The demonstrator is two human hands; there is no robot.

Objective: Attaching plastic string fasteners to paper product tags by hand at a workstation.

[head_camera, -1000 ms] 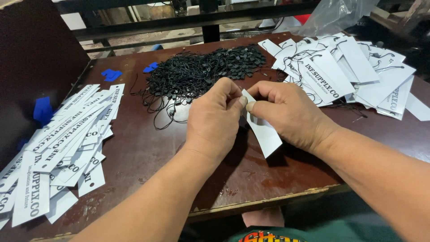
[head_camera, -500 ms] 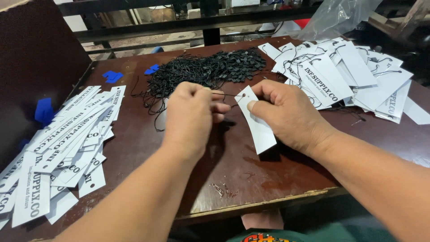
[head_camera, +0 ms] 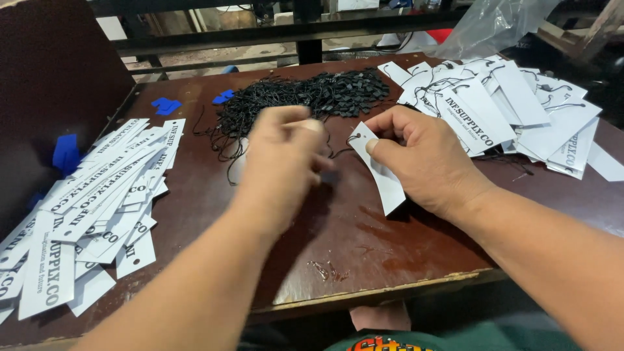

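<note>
My right hand (head_camera: 426,159) pinches a white paper tag (head_camera: 383,175) near its punched hole, holding it above the brown table (head_camera: 338,240). My left hand (head_camera: 283,159) is a short way to the left, fingers closed on a thin black string (head_camera: 338,153) that runs to the tag's hole. A heap of black looped strings (head_camera: 305,97) lies just beyond both hands.
A spread of white printed tags (head_camera: 84,208) covers the table's left side. Another pile of white tags with strings attached (head_camera: 513,110) lies at the right. Small blue pieces (head_camera: 166,104) sit at the back left. A clear plastic bag (head_camera: 500,23) is behind.
My left hand has moved left, away from the right hand, drawing the black string out from the tag. My right hand keeps the tag in nearly the same place.
</note>
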